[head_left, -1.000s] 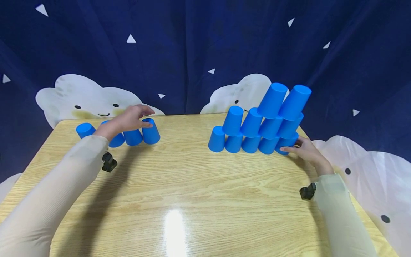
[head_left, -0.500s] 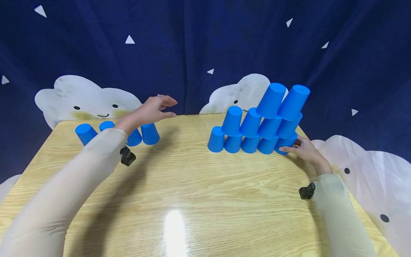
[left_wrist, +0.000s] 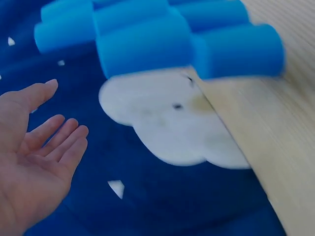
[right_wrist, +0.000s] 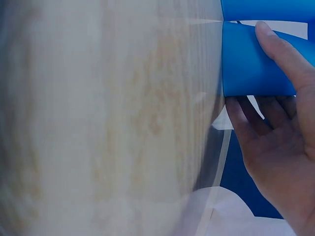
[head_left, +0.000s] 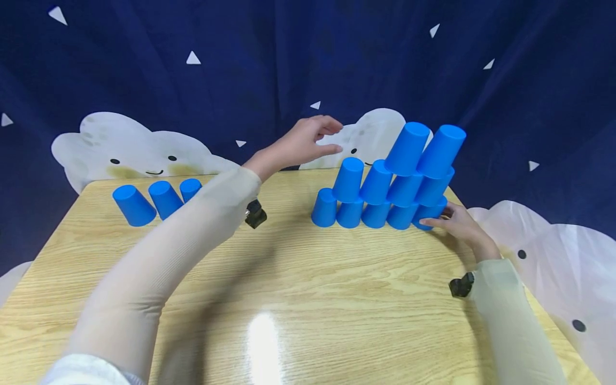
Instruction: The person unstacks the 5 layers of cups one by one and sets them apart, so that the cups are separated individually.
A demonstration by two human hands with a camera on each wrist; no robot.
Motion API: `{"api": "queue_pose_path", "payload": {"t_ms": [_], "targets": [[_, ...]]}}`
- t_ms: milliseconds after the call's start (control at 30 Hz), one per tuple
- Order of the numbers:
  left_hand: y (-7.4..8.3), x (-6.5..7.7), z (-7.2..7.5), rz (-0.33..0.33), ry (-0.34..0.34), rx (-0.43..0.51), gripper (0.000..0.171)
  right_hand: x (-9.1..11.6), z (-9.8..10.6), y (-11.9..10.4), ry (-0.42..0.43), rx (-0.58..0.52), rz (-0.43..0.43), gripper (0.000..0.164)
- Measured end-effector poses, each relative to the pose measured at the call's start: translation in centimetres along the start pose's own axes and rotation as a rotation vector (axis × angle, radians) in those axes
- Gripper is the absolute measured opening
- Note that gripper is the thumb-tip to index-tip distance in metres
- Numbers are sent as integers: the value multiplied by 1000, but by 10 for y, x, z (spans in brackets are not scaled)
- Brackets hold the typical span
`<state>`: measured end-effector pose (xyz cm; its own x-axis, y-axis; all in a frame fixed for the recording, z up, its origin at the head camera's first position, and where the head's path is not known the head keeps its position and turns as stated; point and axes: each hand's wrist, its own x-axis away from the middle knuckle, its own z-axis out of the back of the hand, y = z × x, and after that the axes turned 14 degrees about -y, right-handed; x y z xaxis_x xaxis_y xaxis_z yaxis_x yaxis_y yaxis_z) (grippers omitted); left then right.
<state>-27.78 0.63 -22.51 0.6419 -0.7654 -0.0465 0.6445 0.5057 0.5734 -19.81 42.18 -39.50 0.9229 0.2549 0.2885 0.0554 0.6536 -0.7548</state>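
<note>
A stack of upside-down blue cups stands at the table's right, in the head view: a bottom row of several, a shorter row above, and two cups [head_left: 408, 149] on top at the right. My right hand [head_left: 459, 223] holds the rightmost bottom cup [head_left: 430, 211], thumb [right_wrist: 275, 46] on its near side and fingers beneath its edge in the right wrist view. Nothing is in my left hand [head_left: 305, 140], raised in the air left of the stack, fingers and thumb apart. The left wrist view shows that hand [left_wrist: 44, 157] apart from the cups [left_wrist: 142, 44].
Three more upside-down blue cups [head_left: 135, 206] show at the table's left, partly behind my left sleeve [head_left: 178, 251]. The wooden table [head_left: 337, 299] ends at a dark blue curtain [head_left: 231, 64] printed with clouds.
My left hand has swung right and up, from above the left cups to beside the stack. The sleeve now hides the rightmost left cup. The right hand and stack have stayed put.
</note>
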Motion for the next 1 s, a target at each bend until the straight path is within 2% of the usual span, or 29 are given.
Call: {"api": "queue_pose_path", "payload": {"t_ms": [100, 200, 467, 667, 1000], "targets": [[19, -17, -3, -39, -11, -4, 49, 0, -1, 0, 4, 1, 3, 83], [34, -32, -7, -47, -35, 21, 51, 0, -2, 0, 7, 0, 4, 82], [61, -60, -14, -40, -48, 88, 53, -3, -4, -1, 6, -25, 9, 81], [73, -72, -19, -35, -68, 85, 55, -4, -5, -4, 5, -26, 10, 83], [79, -83, -33, -17, -76, 78, 57, -3, -6, -6, -4, -26, 13, 83]]}}
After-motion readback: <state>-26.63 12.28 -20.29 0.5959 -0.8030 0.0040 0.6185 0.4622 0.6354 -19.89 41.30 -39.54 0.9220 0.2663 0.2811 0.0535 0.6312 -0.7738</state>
